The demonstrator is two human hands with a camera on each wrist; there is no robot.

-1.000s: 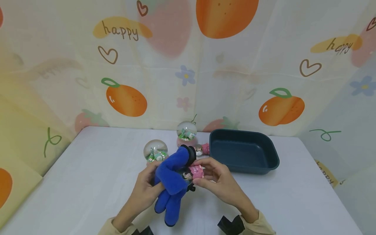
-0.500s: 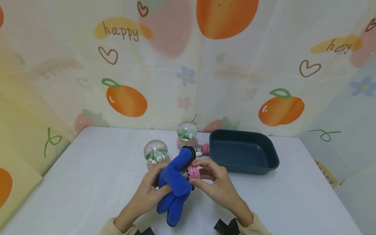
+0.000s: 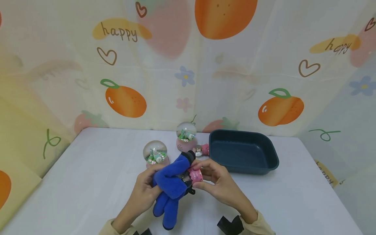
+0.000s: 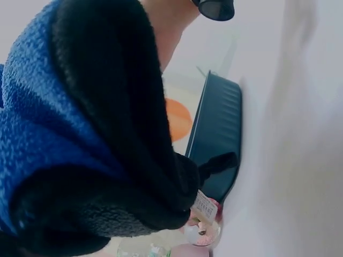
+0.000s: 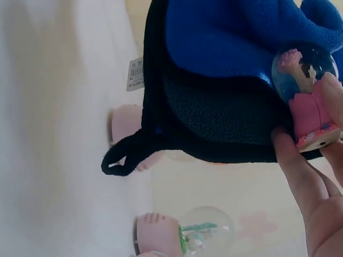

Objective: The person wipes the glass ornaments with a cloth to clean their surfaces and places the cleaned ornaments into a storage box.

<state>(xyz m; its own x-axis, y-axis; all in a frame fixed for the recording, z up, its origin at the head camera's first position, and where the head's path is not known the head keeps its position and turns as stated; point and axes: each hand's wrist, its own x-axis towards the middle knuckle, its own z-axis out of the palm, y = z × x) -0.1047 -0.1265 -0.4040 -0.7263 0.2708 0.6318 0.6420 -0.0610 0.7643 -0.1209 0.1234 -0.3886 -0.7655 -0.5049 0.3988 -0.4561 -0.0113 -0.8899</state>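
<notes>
Small globe (image 3: 195, 175) at blue cloth (image 3: 170, 184) edge, tray (image 3: 243, 151) apart.

Your left grip (image 3: 144, 187) goes partly behind the blue fabric piece (image 3: 170, 182): can't see all your fingertips. In the left wrist view you lose that fabric past the edge. Your right grip (image 3: 218, 178) covers some of the pink base of the held globe (image 3: 196, 175); from the head, you get its dome part hidden by fabric. Left standing globe (image 3: 155, 155): base part covered. Tag (image 5: 135, 75): print too small for you to read. Desk (image 3: 102, 163): near edge cut off.
</notes>
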